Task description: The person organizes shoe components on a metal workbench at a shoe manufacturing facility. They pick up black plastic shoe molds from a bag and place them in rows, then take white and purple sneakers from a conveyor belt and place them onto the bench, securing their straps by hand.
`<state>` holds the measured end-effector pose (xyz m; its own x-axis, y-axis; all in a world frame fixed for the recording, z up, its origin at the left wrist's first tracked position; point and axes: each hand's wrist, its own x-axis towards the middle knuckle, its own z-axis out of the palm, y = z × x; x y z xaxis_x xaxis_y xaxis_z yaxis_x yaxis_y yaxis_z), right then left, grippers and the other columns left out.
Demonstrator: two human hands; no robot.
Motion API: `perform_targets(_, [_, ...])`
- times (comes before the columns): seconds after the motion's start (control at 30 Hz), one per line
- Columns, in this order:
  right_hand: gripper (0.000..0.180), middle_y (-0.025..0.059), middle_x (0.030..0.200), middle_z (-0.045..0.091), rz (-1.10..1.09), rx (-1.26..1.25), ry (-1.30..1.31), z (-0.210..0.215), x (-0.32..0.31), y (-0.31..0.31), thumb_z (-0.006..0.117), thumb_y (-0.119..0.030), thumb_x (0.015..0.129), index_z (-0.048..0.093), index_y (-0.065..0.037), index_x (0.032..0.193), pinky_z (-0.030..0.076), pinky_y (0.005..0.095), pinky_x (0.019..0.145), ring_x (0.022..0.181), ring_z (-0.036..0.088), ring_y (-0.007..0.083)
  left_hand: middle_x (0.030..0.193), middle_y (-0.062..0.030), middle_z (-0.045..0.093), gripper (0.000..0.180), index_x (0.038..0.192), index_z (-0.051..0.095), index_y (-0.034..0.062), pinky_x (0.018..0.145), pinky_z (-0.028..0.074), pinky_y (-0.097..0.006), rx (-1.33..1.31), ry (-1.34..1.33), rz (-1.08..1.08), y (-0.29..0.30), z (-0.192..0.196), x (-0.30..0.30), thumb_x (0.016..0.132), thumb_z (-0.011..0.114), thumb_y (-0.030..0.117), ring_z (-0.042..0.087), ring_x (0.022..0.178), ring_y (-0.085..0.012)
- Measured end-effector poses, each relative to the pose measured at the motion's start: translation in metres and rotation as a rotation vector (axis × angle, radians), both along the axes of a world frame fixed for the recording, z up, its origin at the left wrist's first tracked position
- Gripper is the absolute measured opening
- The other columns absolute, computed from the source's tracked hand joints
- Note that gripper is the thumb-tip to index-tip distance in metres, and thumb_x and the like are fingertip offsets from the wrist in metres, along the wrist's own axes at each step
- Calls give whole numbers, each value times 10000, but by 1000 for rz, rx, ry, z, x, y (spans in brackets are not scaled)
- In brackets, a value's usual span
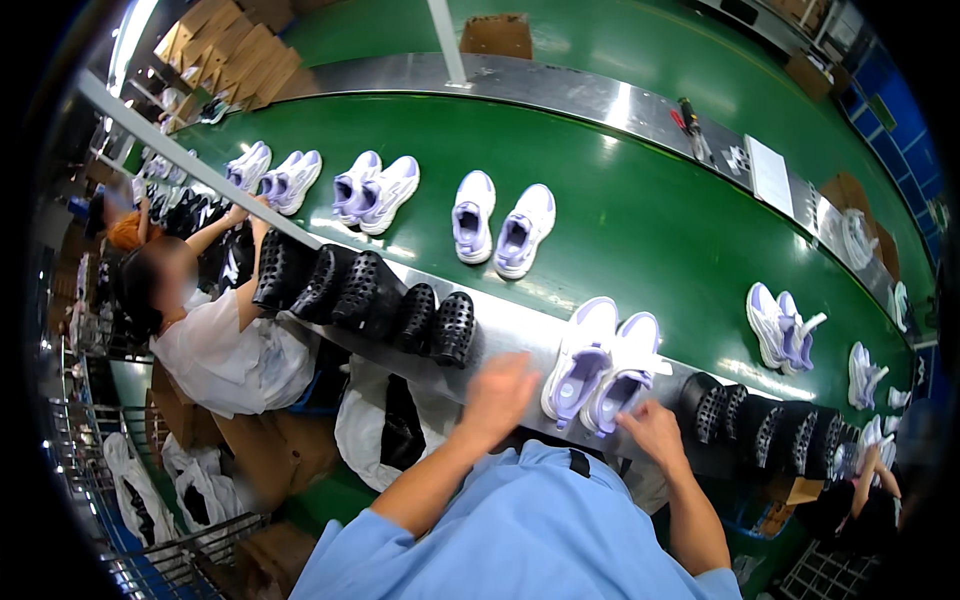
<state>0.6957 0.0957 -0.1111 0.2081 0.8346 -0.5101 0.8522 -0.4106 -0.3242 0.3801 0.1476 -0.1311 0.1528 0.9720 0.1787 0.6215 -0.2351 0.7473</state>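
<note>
Two white and lavender sneakers stand side by side in front of me on the bench edge, heels toward me: the left sneaker (580, 365) and the right sneaker (622, 378). My right hand (655, 432) is closed at the right sneaker's heel, its thumb and fingertips meeting at the collar. Left of the pair, clear of both shoes, my left hand (502, 395) hovers over the metal edge, smeared by motion. Close to it stands a row of black perforated shoe inserts (454, 330). More black inserts (765, 430) line the edge to the right of my right hand.
Further sneaker pairs stand along the green conveyor belt (640, 230), including a lone-standing pair (503, 225) ahead. A co-worker in a white top (235, 350) reaches over the left side; another person's hands show far right. White paper (768, 175) lies on the far metal ledge.
</note>
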Motion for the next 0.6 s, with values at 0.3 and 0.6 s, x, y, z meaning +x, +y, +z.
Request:
perform_targets(0.3, [286, 52, 678, 621, -11, 110, 456, 52, -62, 2, 804, -224, 903, 678, 30, 941, 458, 302, 592, 629, 530, 106, 1200, -165, 602, 500, 1281, 612, -30, 941, 517, -458, 114, 753, 603, 35, 42, -274, 838, 794, 114, 570, 1129, -387])
perform_targets(0.6, [241, 32, 719, 643, -6, 45, 485, 82, -97, 18, 770, -189, 936, 669, 26, 974, 462, 274, 622, 674, 564, 88, 1120, -162, 615, 479, 1248, 629, 7, 917, 498, -492, 155, 673, 650, 37, 112, -261, 805, 792, 87, 577, 1076, -393])
